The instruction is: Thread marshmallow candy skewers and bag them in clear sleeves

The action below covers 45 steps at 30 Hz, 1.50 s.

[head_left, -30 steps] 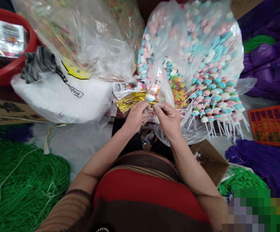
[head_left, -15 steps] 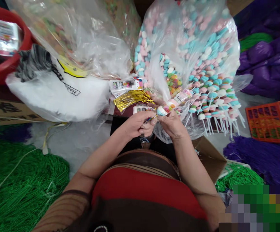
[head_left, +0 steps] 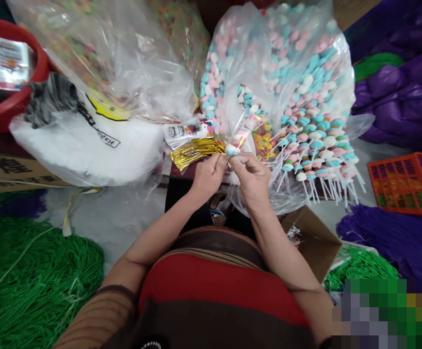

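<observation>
1. Both of our hands meet just above the centre of the frame: the left hand [head_left: 207, 175] and the right hand [head_left: 251, 180] are each pinched shut on the small wrapped candy stick [head_left: 240, 136], which points up and to the right from our fingertips. We cannot tell whether a gold tie is already between the fingers.
2. We judge the hold is only a fingertip one, so the slippery clear sleeve could slide out and drop towards our lap.
3. Just left of our hands lies the bundle of gold twist ties [head_left: 192, 150], touching the printed cards [head_left: 187, 132]. A careless reach could scatter the ties.
4. Right behind our hands, in the upper right, the big clear bag of pastel candy sticks [head_left: 305, 97] has its white stems poking out near our right hand. A snag on them could pull several loose.
5. Upper left, the white bag [head_left: 87, 145] leans against the loose clear bags [head_left: 123, 58], so a nudge could tip them onto the ties.
</observation>
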Available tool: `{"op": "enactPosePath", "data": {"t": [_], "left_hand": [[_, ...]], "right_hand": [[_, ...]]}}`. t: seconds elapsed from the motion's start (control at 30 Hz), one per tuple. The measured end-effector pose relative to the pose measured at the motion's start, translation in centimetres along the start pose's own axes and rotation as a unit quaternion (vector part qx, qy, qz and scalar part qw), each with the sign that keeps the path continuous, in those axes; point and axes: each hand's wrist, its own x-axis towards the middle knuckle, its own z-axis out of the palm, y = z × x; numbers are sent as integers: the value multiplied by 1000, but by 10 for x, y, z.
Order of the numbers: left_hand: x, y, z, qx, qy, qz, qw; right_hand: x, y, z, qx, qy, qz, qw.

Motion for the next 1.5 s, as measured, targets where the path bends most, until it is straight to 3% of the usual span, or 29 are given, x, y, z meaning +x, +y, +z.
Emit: {"op": "enactPosePath", "data": {"t": [0.07,0.17,0.3,0.43,0.5,0.57,0.67,0.73,0.87,0.97,1.07,1.17,1.27,1.37,1.43,1.5], "left_hand": [[2,-7,-5,80,-8,61,995],[3,-13,-9,77,-38,102,991],[6,2,-8,-85,-106,100,986],[0,40,-17,-246,-113,116,956],[-10,50,-24,-253,-142,103,951],[-19,47,-28,-198,-211,82,954],[-22,30,-24,-99,-282,-21,954],[-15,25,-19,-100,-271,-82,954],[-2,42,-22,-194,-193,-83,958],[-6,53,-30,-148,-241,-85,955],[-12,43,-27,-26,-305,-109,946],[-10,30,-18,-26,-253,-125,959],[-8,36,-17,-131,-212,-97,964],[-14,53,-26,-143,-257,-35,955],[-20,59,-31,-46,-331,0,943],[-24,57,-30,121,-360,67,923]], "right_hand": [[1,-1,0,-24,-10,1,1000],[1,-8,-1,-78,-7,-42,996],[-3,-19,-1,-126,-7,-129,984],[-3,-17,-4,-99,-3,-132,986],[3,-16,-7,-67,24,-128,989],[11,-20,-10,-44,54,-141,988],[15,-32,-13,-48,71,-182,980],[11,-41,-13,-67,63,-214,973],[-4,-44,-13,-93,22,-234,967],[-6,-42,-16,-92,2,-221,971],[-1,-47,-20,-89,17,-223,971],[-2,-52,-21,-84,18,-233,969],[-8,-49,-22,-71,-27,-191,979],[-13,-43,-25,-18,-47,-85,995],[-13,-43,-29,44,-54,-19,997],[-13,-46,-32,104,-70,26,992]]}}
